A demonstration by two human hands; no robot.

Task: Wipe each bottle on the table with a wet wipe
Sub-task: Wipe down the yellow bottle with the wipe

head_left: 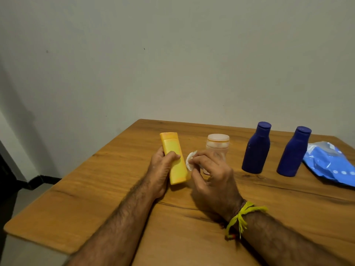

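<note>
At frame centre-left, yellow bottle (174,158): held tilted above the desk (80,204), cap end toward the wall, probably so its long right side is offered to the wipe.
Left hand (163,169): fingers behind the bottle and thumb curled over its front, clamped on its lower half; the forearm runs in from the lower left of the frame.
Wet wipe (190,160): small white wad, just beside the bottle's right edge; whether it touches the plastic I cannot tell.
Right hand (211,179): fingers curled together, pinching the wipe at the fingertips, back of the hand toward the camera; a yellow thread (242,217) is tied at the wrist.
Clear jar (218,144): upright at centre, partly hidden behind the right hand.
Two blue bottles (256,150): upright at right of centre, side by side and apart, seemingly waiting their turn.
Wipe pack (332,166): blue, crumpled, at the right edge, within reach of the right hand.
</note>
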